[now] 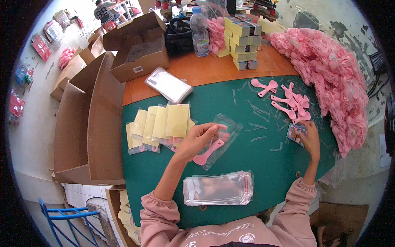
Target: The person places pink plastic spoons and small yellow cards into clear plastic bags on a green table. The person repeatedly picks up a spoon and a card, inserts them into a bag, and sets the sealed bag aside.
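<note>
Roughly: green mat, orange tabletop.

You sit at an orange wooden table under a green mat — pale concrete floor, brown cardboard boxes, blue metal frame alongside.

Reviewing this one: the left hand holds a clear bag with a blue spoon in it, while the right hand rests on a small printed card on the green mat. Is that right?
Not quite. The spoon in the clear bag is pink, not blue, as the head view shows. The rest stands: the left hand holds the bag, and the right hand rests on a small printed card on the green mat.
</note>
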The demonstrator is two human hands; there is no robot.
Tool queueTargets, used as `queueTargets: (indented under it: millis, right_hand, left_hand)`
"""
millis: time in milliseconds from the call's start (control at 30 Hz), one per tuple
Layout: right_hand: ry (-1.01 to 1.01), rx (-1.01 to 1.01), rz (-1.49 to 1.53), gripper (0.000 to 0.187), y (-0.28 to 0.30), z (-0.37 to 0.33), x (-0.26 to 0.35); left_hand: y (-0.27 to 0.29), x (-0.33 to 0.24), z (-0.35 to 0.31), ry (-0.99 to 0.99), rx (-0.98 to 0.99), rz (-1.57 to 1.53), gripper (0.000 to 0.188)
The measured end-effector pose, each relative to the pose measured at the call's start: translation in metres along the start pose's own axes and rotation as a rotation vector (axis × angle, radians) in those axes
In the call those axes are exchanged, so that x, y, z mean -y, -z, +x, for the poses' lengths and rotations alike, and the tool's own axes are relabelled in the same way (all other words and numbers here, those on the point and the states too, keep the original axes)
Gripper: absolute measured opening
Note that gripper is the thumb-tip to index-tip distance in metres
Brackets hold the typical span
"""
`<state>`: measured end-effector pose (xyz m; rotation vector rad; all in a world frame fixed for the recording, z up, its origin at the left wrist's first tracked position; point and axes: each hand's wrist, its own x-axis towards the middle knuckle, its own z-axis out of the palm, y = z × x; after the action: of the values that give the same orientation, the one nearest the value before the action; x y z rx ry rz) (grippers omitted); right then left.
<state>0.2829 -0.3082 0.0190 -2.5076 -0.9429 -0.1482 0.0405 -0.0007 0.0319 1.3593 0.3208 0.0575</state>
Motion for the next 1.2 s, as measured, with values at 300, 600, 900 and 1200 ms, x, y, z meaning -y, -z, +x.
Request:
queueTargets:
  millis: [300, 600, 900, 1200]
  right_hand:
    - [-0.178, 0.017, 0.063, 0.036, -0.011, -0.006, -0.032]
    - [-0.087, -0.082, 0.001, 0.019, 0.001, -0.007, -0.033]
    - [-0.036, -0.165, 0.056, 0.011, 0.034, 0.009, 0.057]
    - [0.357, 0.093, 0.574, 0.017, 0.018, 0.039, 0.178]
  left_hand:
    - [0.000, 0.007, 0.000, 0.011, 0.044, -0.038, 0.033]
    - [-0.002, 0.006, 0.002, -0.006, 0.055, -0.055, 0.032]
    - [-0.006, 0.008, 0.000, -0.060, 0.095, -0.028, 0.032]
    - [-0.014, 0.009, 0.006, -0.060, 0.101, -0.005, 0.030]
